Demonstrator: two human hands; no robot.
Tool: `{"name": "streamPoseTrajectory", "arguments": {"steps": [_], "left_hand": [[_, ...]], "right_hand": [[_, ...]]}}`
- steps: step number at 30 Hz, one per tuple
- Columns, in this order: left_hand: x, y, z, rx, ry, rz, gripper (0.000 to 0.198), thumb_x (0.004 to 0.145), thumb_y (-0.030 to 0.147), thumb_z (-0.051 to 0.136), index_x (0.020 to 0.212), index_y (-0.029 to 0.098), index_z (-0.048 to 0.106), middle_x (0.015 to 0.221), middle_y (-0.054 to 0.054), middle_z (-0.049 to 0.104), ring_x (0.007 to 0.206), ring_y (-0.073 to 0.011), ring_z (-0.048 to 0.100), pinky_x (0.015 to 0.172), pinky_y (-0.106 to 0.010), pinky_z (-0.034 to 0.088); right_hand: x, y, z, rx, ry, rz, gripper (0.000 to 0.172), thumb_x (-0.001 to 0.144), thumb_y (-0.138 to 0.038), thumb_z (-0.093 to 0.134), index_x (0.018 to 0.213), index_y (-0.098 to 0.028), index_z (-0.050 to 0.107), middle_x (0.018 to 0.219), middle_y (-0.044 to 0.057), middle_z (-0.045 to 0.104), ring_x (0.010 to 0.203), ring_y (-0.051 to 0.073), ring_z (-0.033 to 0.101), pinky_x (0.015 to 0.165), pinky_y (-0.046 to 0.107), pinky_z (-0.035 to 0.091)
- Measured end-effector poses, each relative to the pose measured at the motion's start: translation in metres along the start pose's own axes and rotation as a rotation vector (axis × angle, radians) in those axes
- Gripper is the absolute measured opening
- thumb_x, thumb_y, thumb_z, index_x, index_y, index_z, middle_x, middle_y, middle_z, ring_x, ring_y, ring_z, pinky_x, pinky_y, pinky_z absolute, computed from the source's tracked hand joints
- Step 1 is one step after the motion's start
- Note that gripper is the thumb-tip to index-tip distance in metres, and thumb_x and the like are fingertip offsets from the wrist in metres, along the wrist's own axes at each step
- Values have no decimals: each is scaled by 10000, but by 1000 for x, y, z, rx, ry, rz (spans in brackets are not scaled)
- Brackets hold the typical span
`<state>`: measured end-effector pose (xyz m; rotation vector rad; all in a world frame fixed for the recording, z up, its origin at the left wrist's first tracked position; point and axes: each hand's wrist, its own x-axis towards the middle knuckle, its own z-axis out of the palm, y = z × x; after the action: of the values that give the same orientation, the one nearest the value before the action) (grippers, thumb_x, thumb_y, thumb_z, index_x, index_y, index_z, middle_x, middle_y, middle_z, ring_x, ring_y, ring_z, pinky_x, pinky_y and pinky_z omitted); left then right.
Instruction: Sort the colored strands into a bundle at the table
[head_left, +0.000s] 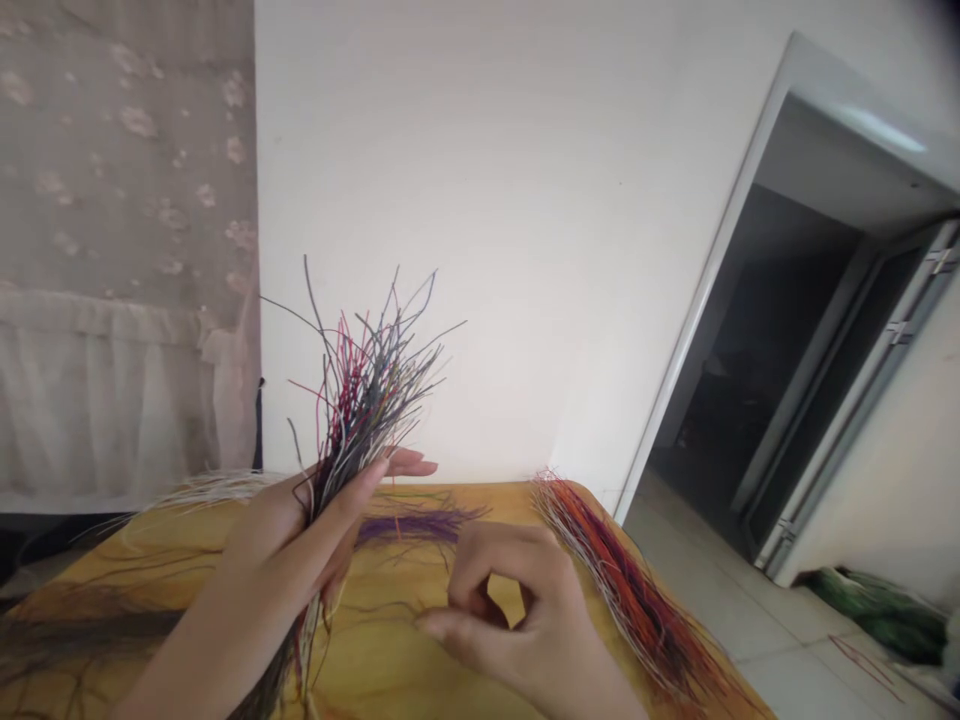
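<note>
The left hand [289, 545] is clamping its grip around a dense bunch of thin coloured strands [367, 400], with grey, red, white and black ends fanning upward and a few tails hanging below the fist. The right hand [517, 610] is hovering just beside it, its thumb and forefinger curving nearly together; I cannot tell whether that grip is pinching a fine strand.

Both hands are working above a yellow-patterned counter [157, 570]. If the left grip is slackening, the bunch could slide and spill, and loose strands crossing the cloth could catch on the right hand and tangle.

Four bundles are lying on the counter: a dark bundle [75, 635], a pale bundle [210, 490], a purple bundle [412, 525] and an orange-and-black bundle [630, 600]. That last one is overhanging the edge, so a careless brush could drop it.

Farther off, a fifth, green bundle [877, 612] is lying on the tile floor [780, 640], near an open doorway [757, 370].
</note>
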<state>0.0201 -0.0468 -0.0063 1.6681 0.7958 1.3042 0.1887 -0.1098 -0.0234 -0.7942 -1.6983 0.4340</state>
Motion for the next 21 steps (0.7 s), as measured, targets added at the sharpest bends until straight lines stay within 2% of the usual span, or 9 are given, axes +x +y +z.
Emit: {"name": "streamPoseTrajectory", "arguments": {"steps": [4,9,13,21], "left_hand": [[1,0,-3,124,-7,-33,543,787,685,480,1072,272,687,454,54,247,398,-118,285,377,-201,311],[2,1,-6,146,91,-27,567,767,704,478,1085,281,681,435,55,267,384,-117,282,366,-206,314],[3,1,-10,175,134,-19,557,790,708,445,1096,301,672,409,59,278,382,-120,294,381,-208,349],[6,-2,-11,156,122,-6,580,795,707,437,1096,267,664,377,67,281,358,-119,292,388,-225,367]], "right_hand": [[-1,-5,-2,-10,-106,96,237,704,-179,761,577,-167,561,568,-51,507,511,62,443,482,180,361],[1,-4,-9,-82,-235,183,12,741,-169,719,748,-168,708,690,-4,628,591,88,541,579,193,463],[2,-3,-18,-147,-274,160,91,793,-160,668,857,-173,732,788,19,676,650,93,573,641,193,490],[8,6,-20,-329,-272,147,103,829,-113,622,846,-166,708,800,10,640,671,94,555,639,212,454]]}}
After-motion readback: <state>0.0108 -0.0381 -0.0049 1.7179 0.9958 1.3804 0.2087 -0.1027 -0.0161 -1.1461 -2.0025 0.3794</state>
